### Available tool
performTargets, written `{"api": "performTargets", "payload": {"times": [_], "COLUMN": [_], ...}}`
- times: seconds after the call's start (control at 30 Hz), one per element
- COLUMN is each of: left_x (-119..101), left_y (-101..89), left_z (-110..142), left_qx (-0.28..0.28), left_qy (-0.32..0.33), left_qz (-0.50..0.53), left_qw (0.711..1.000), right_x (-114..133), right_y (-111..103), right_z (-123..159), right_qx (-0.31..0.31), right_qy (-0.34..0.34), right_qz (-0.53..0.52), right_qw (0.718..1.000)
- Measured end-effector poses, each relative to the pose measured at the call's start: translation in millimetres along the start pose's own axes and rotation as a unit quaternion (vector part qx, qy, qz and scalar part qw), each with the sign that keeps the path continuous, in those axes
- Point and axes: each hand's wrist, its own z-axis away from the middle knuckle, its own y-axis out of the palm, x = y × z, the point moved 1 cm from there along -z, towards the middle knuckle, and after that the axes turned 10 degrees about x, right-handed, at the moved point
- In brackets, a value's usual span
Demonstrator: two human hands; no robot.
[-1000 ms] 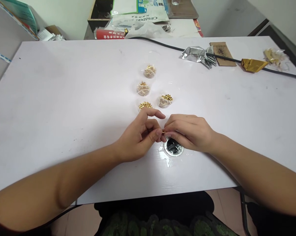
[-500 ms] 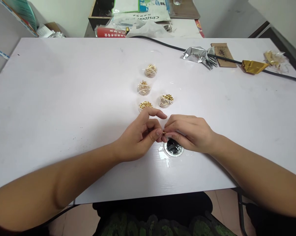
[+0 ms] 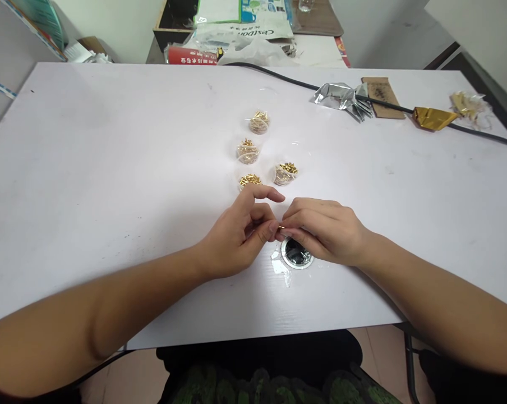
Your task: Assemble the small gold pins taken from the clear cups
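My left hand (image 3: 245,235) and my right hand (image 3: 327,229) meet over the front middle of the table. Between their pinched fingertips is a tiny gold-coloured metal pin (image 3: 281,227), mostly covered by the fingers. Both hands are closed on it, though my left index finger sticks out above. Below the fingertips a round dark disc with a silver rim (image 3: 297,253) lies on the table, partly covered by my right hand. Just beyond my left hand stands a small clear cup of gold pins (image 3: 250,180), its lower part hidden. Another such cup (image 3: 285,174) stands to its right.
Two more small cups, a middle one (image 3: 248,152) and a far one (image 3: 259,122), hold gold pieces on the white table (image 3: 110,140). A black cable (image 3: 279,77) crosses the back right, by silver foil (image 3: 335,96), brown cardboard (image 3: 383,100) and gold foil (image 3: 433,118).
The two hands stay pinched together at nearly the same place. My right hand has shifted very slightly downward, and the view has tilted a little.
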Motion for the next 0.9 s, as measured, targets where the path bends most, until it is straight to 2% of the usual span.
{"api": "performTargets", "payload": {"times": [0.27,0.5,0.9], "left_x": [0.5,4.4,4.6], "left_y": [-0.4,-1.3,-2.0], "left_z": [-1.0,-0.3,-0.6], "left_qx": [0.012,0.024,0.044], "left_qy": [-0.003,0.035,0.059], "left_qz": [-0.023,-0.035,-0.056], "left_qw": [1.000,0.998,0.996], "right_x": [-0.8,-1.7,-2.7], "right_y": [1.9,3.7,4.0], "right_z": [0.4,1.3,1.5], "right_qx": [0.002,0.003,0.016], "right_qy": [0.004,0.023,0.030], "right_qz": [-0.015,-0.055,-0.086], "right_qw": [1.000,0.998,0.996]}}
